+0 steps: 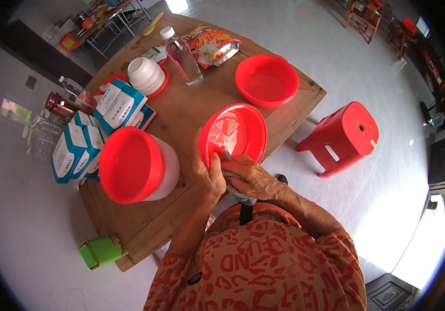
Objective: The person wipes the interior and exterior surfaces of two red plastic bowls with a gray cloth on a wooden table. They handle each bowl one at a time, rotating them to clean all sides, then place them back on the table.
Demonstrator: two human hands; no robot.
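A shiny red plastic basin (251, 132) is tilted up in front of me, near the table's front edge. My left hand (210, 175) grips its left rim, thumb on the near side. In my right hand (251, 177) is a bunched grey cloth (240, 184), pressed against the near rim of the basin. Part of the cloth hangs below my fingers. Left of my hands stands a stack of red basins (133, 165) with a whitish translucent container behind it. Another red basin (267, 81) sits alone towards the table's far right corner.
The wooden table (203, 116) also carries white bowls (144, 76), a clear bottle (181, 56), a snack packet (212, 44), a yellow spoon (152, 24) and blue-white tissue boxes (119, 105). A green bin (103, 252) is at its near left corner. A red stool (341, 140) stands to the right.
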